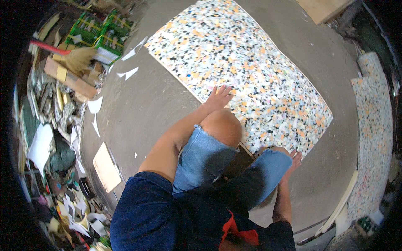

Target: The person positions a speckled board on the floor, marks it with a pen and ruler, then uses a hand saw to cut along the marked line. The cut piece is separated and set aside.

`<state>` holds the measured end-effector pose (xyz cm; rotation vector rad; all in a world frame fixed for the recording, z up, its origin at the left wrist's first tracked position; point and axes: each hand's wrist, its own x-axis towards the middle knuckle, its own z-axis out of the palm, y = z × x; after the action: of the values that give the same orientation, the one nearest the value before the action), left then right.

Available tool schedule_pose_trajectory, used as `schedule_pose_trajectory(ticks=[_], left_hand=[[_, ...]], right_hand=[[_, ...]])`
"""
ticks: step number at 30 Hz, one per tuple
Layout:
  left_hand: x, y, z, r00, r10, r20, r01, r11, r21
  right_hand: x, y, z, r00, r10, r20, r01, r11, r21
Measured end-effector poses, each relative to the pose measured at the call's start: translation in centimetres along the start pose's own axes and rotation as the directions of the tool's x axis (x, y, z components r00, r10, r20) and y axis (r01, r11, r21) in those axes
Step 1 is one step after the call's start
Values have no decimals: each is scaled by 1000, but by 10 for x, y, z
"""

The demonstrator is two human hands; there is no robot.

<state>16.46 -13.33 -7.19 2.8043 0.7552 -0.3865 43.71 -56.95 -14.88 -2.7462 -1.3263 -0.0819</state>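
A large speckled foam sheet in white, black and orange lies on the grey floor, with a thin pale layer showing along its left edge. My left hand rests flat on the sheet near that edge, fingers spread, just beyond my bare left knee. My right hand is at the sheet's near right corner, beside my jeans-covered right knee, its fingers apart and touching the edge. My knees hide part of the sheet's near edge.
Another speckled sheet lies along the right with a pale strip. A board is at top right. Left are green crates, a straw broom, a small board, scrap heaps and several white offcuts.
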Motion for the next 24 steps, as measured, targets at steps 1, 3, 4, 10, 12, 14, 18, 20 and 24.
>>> schedule_pose_trajectory(ticks=[1,3,4,10,12,14,18,20,24], left_hand=[[-7,3,-8,996,-77,-43,67,978,-199],[-32,2,-23,949,-285,-136,238,929,-284],[-45,0,-28,907,-367,-205,285,895,-344],[-162,-54,-31,518,-855,29,506,279,-816],[-195,-72,-27,439,-890,120,488,124,-864],[-210,-89,-25,420,-894,157,369,10,-929],[-188,-122,-30,404,-907,119,141,-67,-988],[-159,-142,-37,389,-916,95,141,-42,-989],[-101,-174,-53,417,-889,191,211,-109,-971]], right_hand=[[1,2,4,1000,10,-10,-10,1000,-13],[4,4,9,1000,31,2,-32,999,19],[4,5,11,998,53,22,-54,997,57],[1,9,8,997,34,76,-32,999,-33],[2,11,10,995,39,95,-34,998,-52],[6,13,14,979,99,181,-74,988,-137],[6,19,24,999,28,-16,-31,957,-287],[0,22,24,998,52,38,-40,962,-269],[-9,30,3,960,120,252,-71,978,-196]])
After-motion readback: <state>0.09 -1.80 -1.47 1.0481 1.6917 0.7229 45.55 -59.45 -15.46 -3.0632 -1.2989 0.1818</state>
